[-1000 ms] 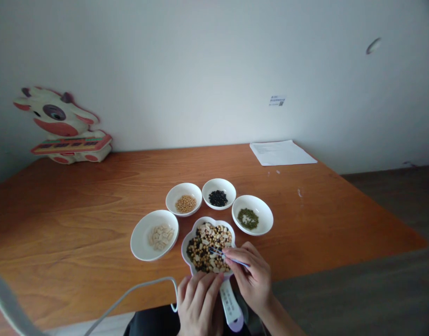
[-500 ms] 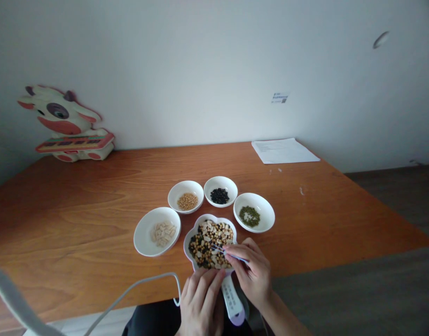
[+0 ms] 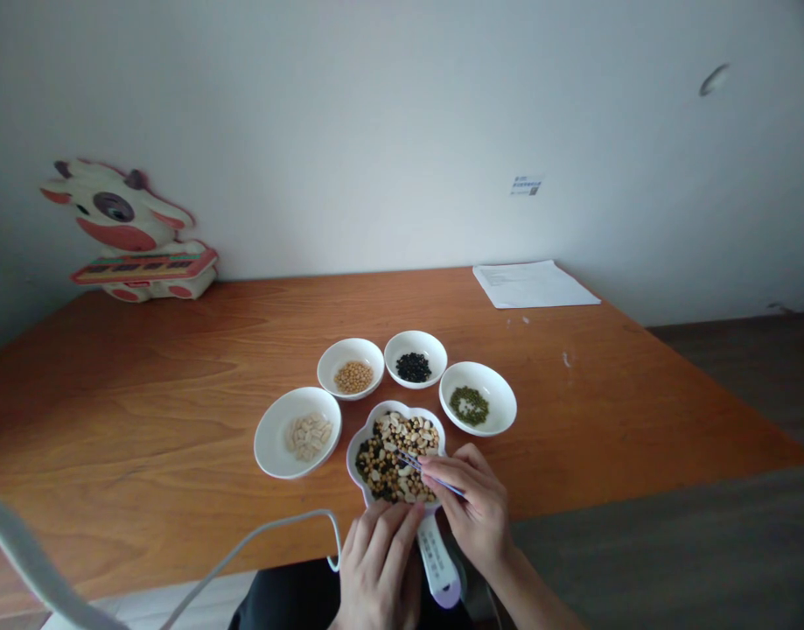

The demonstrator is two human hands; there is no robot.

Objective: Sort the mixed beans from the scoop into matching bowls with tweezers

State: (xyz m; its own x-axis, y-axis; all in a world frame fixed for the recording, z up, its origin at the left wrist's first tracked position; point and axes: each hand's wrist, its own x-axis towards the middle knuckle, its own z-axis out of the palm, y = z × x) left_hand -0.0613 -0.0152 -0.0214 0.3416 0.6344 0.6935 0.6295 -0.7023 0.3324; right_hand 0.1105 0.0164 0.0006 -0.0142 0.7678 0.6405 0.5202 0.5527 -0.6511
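A flower-shaped dish with a handle (image 3: 355, 477) lies at the table's near edge, filled with mixed peanuts, yellow beans and dark beans. My left hand (image 3: 380, 560) has its fingers together over the dish's near rim, gripping it; the thumb is hidden. Pinched in my right hand (image 3: 471, 503) are tweezers (image 3: 446, 485), whose tips are down among the beans near the dish's middle. Around its far side stand white bowls: one with pale peanut pieces (image 3: 265, 442), one with yellow beans (image 3: 326, 360), one with black beans (image 3: 434, 352) and one with green beans (image 3: 503, 411).
A cow-shaped toy keyboard (image 3: 145, 262) stands at the back left against the wall. Sheets of paper (image 3: 536, 284) lie at the back right of the wooden table (image 3: 178, 376). A white cable (image 3: 263, 529) loops across the front left, beside my left hand.
The tweezers' tips have shifted slightly up and left within the dish. My left hand keeps its place at the rim, and the bowls stay put; the view has moved a little.
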